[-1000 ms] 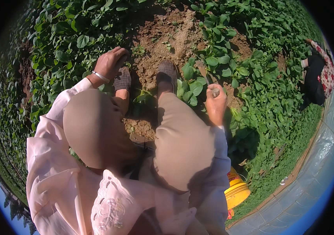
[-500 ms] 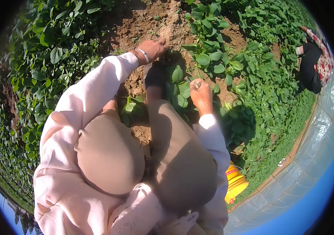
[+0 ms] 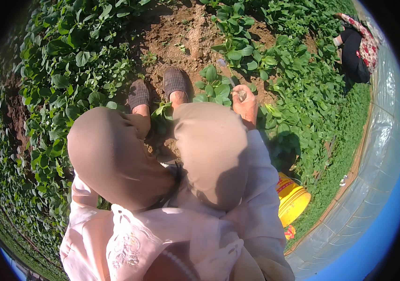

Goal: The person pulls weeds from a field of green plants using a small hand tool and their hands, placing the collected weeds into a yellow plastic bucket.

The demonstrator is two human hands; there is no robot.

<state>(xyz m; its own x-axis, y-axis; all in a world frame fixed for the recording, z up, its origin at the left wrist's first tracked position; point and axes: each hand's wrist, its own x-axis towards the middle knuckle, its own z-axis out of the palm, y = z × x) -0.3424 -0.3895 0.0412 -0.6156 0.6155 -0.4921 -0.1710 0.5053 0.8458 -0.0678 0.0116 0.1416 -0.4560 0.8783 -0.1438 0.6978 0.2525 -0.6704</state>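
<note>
My right hand (image 3: 245,105) is closed round the handle of a small hand tool with a thin shaft and a small pale blade (image 3: 222,62). The blade points away from me, over the soil beside a leafy green plant (image 3: 215,85). My left hand is out of sight; only its pink sleeve (image 3: 84,193) shows, beside my left knee. Both my feet, in dark woven shoes (image 3: 175,80), rest on the brown soil (image 3: 181,35). Another low plant (image 3: 163,111) grows between my ankles.
Dense leafy crops (image 3: 64,79) flank the bare strip on both sides. A yellow bucket (image 3: 293,206) lies tilted at my right. Far right, another person in a flowered top (image 3: 367,47) bends beside clear plastic sheeting (image 3: 368,164).
My left hand has left the soil by my foot and gone out of view. My knees and the view have shifted, so both shoes now show. The right hand still grips the tool.
</note>
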